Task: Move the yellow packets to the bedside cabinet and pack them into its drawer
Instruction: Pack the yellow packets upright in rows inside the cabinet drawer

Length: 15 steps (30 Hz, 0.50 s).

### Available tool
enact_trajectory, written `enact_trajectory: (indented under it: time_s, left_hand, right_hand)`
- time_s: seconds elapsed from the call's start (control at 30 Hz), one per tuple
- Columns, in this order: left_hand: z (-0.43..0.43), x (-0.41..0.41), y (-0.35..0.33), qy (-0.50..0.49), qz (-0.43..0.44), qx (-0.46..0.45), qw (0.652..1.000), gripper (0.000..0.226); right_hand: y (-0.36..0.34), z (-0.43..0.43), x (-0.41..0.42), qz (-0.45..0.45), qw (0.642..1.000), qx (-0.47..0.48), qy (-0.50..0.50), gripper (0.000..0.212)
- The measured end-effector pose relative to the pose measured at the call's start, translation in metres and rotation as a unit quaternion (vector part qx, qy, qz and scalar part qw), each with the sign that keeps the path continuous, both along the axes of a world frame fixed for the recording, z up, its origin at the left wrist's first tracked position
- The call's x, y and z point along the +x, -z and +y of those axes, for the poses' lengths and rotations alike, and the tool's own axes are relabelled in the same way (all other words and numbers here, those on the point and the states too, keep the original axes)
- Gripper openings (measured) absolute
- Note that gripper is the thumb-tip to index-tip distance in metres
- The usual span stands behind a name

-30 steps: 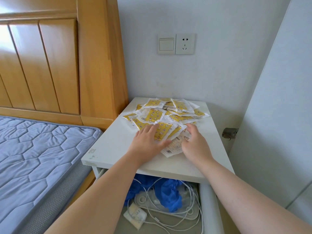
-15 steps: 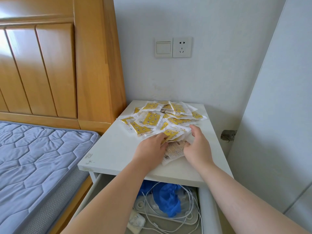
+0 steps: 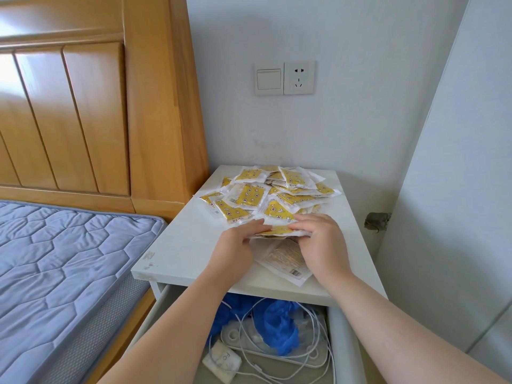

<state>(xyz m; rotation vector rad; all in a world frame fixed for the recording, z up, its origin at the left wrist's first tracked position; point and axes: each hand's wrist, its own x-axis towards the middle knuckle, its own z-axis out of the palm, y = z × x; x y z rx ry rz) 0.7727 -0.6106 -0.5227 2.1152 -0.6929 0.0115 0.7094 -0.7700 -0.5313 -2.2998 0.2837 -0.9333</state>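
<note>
Several yellow packets (image 3: 273,191) lie heaped on the far half of the white bedside cabinet top (image 3: 182,245). My left hand (image 3: 235,249) and my right hand (image 3: 322,245) together grip a small stack of yellow packets (image 3: 277,231), lifted a little off the top at the pile's near edge. Under that stack one packet (image 3: 288,259) lies face down near the front edge. Below, the cabinet drawer (image 3: 342,342) stands pulled open.
The drawer holds blue plastic (image 3: 277,322), white cables (image 3: 310,353) and a small white pouch (image 3: 221,361). A wooden headboard (image 3: 155,106) and a grey-blue mattress (image 3: 61,273) lie to the left. A wall socket (image 3: 285,77) is behind, and a white panel (image 3: 457,189) stands right.
Both hands closed in from flat on the pile and gathered a few packets into a stack, raising it slightly. The view has tilted down a little.
</note>
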Motion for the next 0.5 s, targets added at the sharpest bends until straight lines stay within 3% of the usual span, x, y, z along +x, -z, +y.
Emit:
enact_trajectory:
  time_s: [0.13, 0.27, 0.37, 0.5]
  left_hand:
    - [0.005, 0.006, -0.003, -0.08, 0.046, -0.11, 0.99, 0.04]
    - [0.006, 0.01, -0.008, -0.123, 0.211, -0.291, 0.925, 0.018]
    - [0.001, 0.003, -0.013, -0.031, 0.341, -0.303, 0.889, 0.047]
    - [0.0, 0.006, -0.018, 0.01, 0.405, -0.3, 0.864, 0.049]
  right_hand:
    - [-0.003, 0.008, -0.003, -0.03, 0.999, -0.006, -0.008, 0.015]
    - [-0.002, 0.009, -0.003, -0.076, 0.996, -0.048, 0.012, 0.013]
    - [0.001, 0.01, 0.0, -0.106, 0.99, -0.096, -0.006, 0.015]
    - [0.001, 0.012, 0.001, -0.093, 0.98, -0.157, -0.081, 0.019]
